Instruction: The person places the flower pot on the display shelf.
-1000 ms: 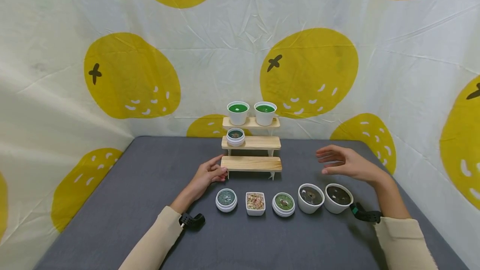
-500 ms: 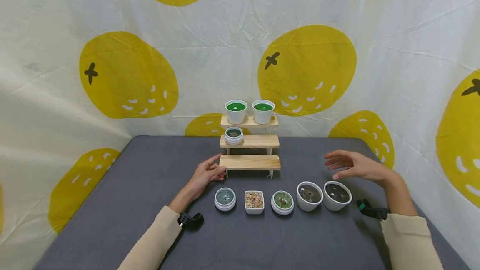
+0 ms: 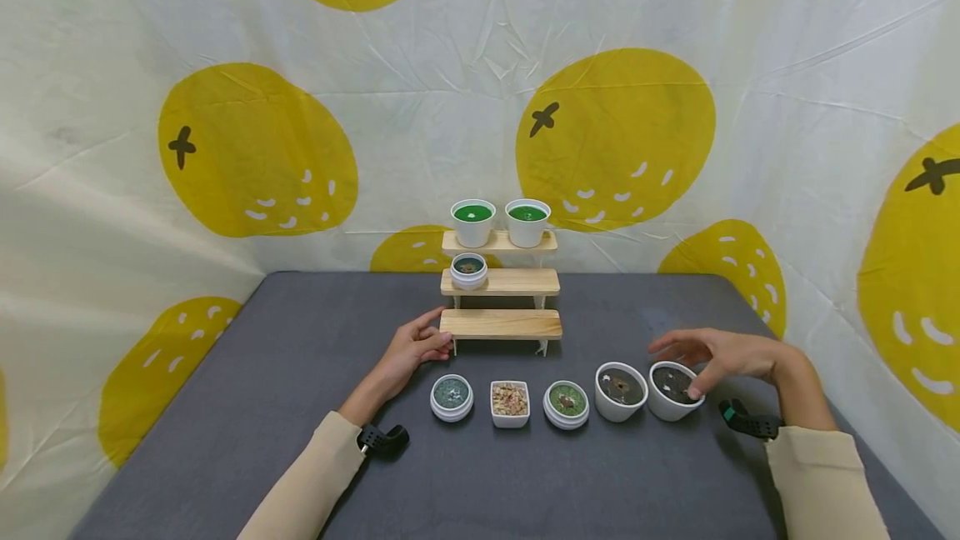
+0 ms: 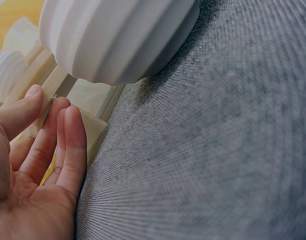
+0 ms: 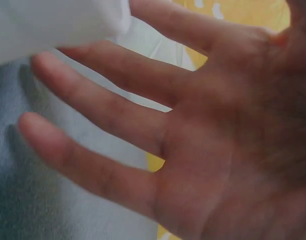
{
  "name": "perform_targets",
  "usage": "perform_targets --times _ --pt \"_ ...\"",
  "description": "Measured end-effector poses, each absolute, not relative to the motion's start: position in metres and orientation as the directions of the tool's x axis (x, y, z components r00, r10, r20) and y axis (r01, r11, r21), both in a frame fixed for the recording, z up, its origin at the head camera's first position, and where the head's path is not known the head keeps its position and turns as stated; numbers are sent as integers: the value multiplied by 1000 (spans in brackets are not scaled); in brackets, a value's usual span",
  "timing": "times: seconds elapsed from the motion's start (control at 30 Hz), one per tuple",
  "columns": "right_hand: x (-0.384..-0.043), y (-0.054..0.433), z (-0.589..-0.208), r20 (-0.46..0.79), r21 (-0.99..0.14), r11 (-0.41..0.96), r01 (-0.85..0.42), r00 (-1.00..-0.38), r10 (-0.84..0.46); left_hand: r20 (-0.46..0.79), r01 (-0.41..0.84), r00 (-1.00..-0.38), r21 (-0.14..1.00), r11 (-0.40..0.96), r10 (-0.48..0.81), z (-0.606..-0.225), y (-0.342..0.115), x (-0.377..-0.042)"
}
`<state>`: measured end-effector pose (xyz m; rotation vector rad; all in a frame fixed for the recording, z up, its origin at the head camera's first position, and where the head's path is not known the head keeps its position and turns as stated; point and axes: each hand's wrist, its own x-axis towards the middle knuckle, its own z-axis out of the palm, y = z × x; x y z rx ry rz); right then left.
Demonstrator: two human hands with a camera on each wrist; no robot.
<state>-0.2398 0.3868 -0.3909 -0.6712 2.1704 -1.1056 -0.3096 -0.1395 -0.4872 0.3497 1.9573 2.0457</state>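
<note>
A three-step wooden display stand (image 3: 500,325) stands at the middle back of the table. My left hand (image 3: 407,354) holds the left end of its lowest step, thumb at the front; the left wrist view shows the thumb (image 4: 28,107) by the board edge. My right hand (image 3: 731,357) is at the rightmost white cup (image 3: 670,408) with dark filling, thumb over its near right rim and fingers behind it. In the right wrist view the fingers (image 5: 98,105) are spread and fairly straight beside the cup's white wall (image 5: 58,25); firm contact cannot be told.
A second dark-filled cup (image 3: 619,410), a green-filled jar (image 3: 566,405), a square dish (image 3: 510,419) of chips and a blue-grey jar (image 3: 452,408) line up in front. Two green-filled cups (image 3: 473,232) and a small jar (image 3: 468,277) occupy the upper steps. A patterned curtain (image 3: 435,132) hangs behind.
My right hand first moves right above the cups, then lowers onto the rightmost cup with its thumb at the rim. My left hand stays at the stand.
</note>
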Motion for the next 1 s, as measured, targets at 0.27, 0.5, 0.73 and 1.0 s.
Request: perform_targets --times 0.27,0.5,0.73,1.0 --pt "-244 394 -402 -263 -877 446 -179 -597 -758 -25 -42 -931 998 -40 364 -487 -140 -309" --pt "-245 395 -406 -266 -893 424 -149 -587 -765 -23 -41 -932 998 -42 362 -487 -139 -309" --pt "-244 393 -406 -251 -859 482 -170 -681 -687 -12 -34 -929 998 -53 371 -487 -139 -308" --pt "-247 394 -410 -190 -895 399 -201 -636 -748 -9 -32 -929 998 -56 370 -486 -139 -307"
